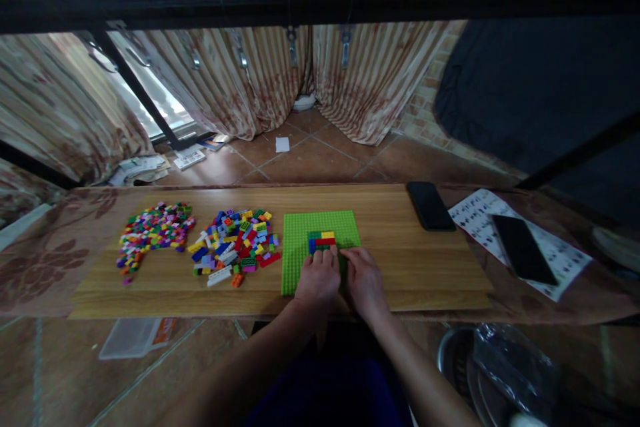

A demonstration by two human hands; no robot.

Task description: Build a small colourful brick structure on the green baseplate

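A green studded baseplate [292, 240] lies on the wooden board. Near its middle stands a small block of toy bricks [325, 240] in green, yellow, blue and red. My left hand [320, 275] rests over the near side of this block, its fingers curled together and pressed down against the bricks. Just right of the block, my right hand [366, 279] has its fingers bent inward, the fingertips close to the bricks' right side. Whatever lies under or between the fingers of either hand is hidden.
Left of the plate lie a pile of larger bricks [235, 243] and a heap of tiny coloured pieces [155, 233]. A black phone [430, 205] is at the right, beyond it a printed sheet [480, 210] under another dark phone [524, 250]. A black bar [320, 3] crosses behind.
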